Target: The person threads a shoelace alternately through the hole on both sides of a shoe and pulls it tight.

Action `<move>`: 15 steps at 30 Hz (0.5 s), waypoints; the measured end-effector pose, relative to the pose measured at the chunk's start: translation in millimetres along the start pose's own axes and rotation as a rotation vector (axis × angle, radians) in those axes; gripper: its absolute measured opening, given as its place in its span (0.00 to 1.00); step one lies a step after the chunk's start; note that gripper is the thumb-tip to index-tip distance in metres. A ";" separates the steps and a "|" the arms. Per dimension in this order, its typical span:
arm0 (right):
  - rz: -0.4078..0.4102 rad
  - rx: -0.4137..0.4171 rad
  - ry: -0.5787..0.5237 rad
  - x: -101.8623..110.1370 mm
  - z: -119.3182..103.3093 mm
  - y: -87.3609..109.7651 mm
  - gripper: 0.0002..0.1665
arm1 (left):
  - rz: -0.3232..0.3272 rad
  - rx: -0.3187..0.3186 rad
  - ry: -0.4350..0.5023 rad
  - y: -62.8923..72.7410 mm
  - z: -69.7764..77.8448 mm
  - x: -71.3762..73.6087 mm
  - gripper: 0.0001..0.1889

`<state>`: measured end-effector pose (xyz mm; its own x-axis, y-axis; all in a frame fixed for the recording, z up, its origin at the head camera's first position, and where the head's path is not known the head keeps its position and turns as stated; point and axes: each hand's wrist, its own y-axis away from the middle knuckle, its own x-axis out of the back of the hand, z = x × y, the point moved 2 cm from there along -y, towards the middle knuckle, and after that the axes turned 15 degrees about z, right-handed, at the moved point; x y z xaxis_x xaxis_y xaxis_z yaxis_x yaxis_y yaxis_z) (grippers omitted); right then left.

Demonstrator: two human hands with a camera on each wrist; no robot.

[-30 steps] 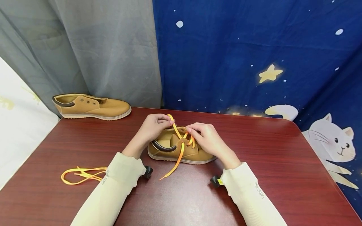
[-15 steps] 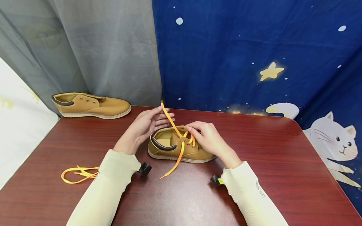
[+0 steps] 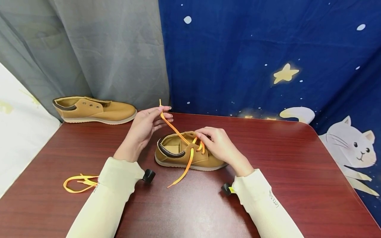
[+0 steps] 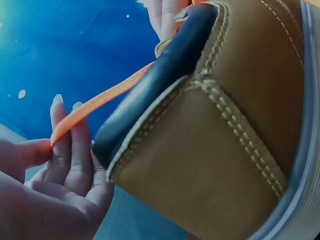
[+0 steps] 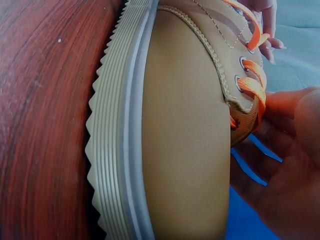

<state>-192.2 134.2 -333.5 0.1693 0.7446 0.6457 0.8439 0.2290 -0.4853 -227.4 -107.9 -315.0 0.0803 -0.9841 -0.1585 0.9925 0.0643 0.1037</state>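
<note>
A tan shoe [image 3: 205,164] stands on the table, its toe to the right, with an orange shoelace [image 3: 175,130] run through its eyelets. My left hand [image 3: 140,127] pinches one lace end between thumb and forefinger, up and left of the shoe; the tip pokes out above. In the left wrist view this lace [image 4: 102,100] stretches from behind the dark collar to the thumb. My right hand [image 3: 219,145] holds the shoe's far upper edge by the lacing; in the right wrist view its thumb touches the tongue area [image 5: 243,126]. The other lace end hangs over the near side.
A second tan shoe [image 3: 111,112], unlaced, stands at the table's back left corner. Another orange shoelace [image 3: 69,190] lies looped at the left, partly behind my left sleeve. Grey and blue curtains [image 3: 220,59] hang behind the table [image 3: 282,158].
My left hand has moved left and up from the shoe opening, drawing the lace end out with it; its grip shifted near the tip. My right hand has stayed in place on the shoe.
</note>
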 end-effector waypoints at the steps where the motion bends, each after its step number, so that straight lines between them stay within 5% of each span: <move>1: 0.000 -0.001 0.000 0.2 -0.1 -0.1 0.12 | -0.003 -0.023 -0.034 1.2 0.3 -1.2 0.18; 12: -0.001 -0.010 -0.004 -1.1 0.1 -0.7 0.12 | -0.186 -0.267 -0.554 24.4 -2.1 -25.5 0.13; 15: -0.001 -0.015 -0.008 -1.3 0.4 -0.6 0.12 | -0.247 -0.280 -0.686 29.7 -3.3 -31.0 0.13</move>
<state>-193.1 133.3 -334.3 0.1647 0.7494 0.6413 0.8514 0.2202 -0.4760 -200.1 -74.9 -310.2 -0.1306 -0.8520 0.5070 0.9677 -0.2208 -0.1218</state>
